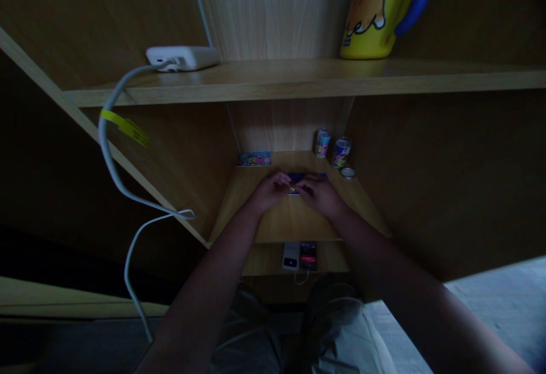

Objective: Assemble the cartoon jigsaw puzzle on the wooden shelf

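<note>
Over the lower shelf board, my left hand (272, 190) and my right hand (321, 193) come close together with bent, pinching fingers. Whatever small thing lies between their fingertips is too small and dark to make out. A blue card or sheet (295, 177) with a bit of yellow print is under the fingers, mostly covered by them. Behind my left hand, a colourful cartoon card (255, 159) rests near the back wall. Two small cartoon-printed cans, one (323, 143) farther back and one (341, 152) nearer, stand beyond my right hand, beside a round metal lid (348, 173).
On the upper shelf (277, 81) are a white charger (183, 58) with a hanging cable (111, 157) at left and a yellow bottle (370, 15) with a blue handle at right. Below, a power bank (290, 256) lies beside a phone (307, 256). Side panels enclose both arms.
</note>
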`<state>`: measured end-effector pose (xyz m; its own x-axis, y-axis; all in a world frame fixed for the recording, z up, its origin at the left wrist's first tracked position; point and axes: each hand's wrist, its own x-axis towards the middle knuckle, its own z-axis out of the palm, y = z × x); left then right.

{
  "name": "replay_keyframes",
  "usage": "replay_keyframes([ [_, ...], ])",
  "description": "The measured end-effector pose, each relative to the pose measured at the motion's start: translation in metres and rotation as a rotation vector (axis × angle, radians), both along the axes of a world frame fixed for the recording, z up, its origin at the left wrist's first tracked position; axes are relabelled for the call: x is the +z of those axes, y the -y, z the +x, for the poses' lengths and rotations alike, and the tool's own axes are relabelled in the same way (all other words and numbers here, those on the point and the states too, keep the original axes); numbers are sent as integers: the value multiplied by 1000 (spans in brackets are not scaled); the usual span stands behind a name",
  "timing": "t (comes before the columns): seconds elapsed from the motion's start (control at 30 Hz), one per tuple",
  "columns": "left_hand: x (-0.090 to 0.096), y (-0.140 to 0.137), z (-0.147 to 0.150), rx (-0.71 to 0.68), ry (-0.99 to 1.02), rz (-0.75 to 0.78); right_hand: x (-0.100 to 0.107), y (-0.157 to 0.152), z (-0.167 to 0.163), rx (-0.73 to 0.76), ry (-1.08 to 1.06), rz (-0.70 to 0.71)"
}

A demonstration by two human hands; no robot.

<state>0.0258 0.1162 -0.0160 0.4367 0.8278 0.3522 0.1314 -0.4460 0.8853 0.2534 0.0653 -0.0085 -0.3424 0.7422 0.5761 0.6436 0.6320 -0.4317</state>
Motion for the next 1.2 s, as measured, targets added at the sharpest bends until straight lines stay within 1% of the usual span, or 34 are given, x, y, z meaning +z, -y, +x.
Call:
replay_keyframes([
  [0.1,-4,-3,1,5,53,-4,-3,-3,1,17,0,10],
  [0.27,-11,-9,2,-72,130,-59,-7,-4,1,87,-61,37],
  [0.37,-11,-10,2,-92,154,-121,-9,-2,-1,104,-79,5],
  [0.5,-12,-10,3,-63,151,-147,-11,-2,-2,51,-142,-41],
  [0.57,-12,-10,4,-53,150,-145,-13,-3,-2,75,-167,-92],
  [0.67,-14,-11,4,-64,135,-140,-14,-4,-1,151,-201,-167],
  [0.73,-13,-10,5,-77,127,-130,-15,-5,-1,144,-252,-176],
  [0.83,-9,-7,4,-12,81,-34,-15,-5,2,31,-315,-132],
  [0.93,-2,-2,1,76,-93,152,-14,-6,6,-141,-303,-116],
  [1.0,2,0,-2,99,-213,265,-13,-7,9,-233,-235,-125],
  [1.1,4,1,-3,119,-326,381,-11,-7,12,-293,-82,-104],
  [1.2,4,0,-2,105,-381,437,-9,-5,14,-322,-3,-47],
])
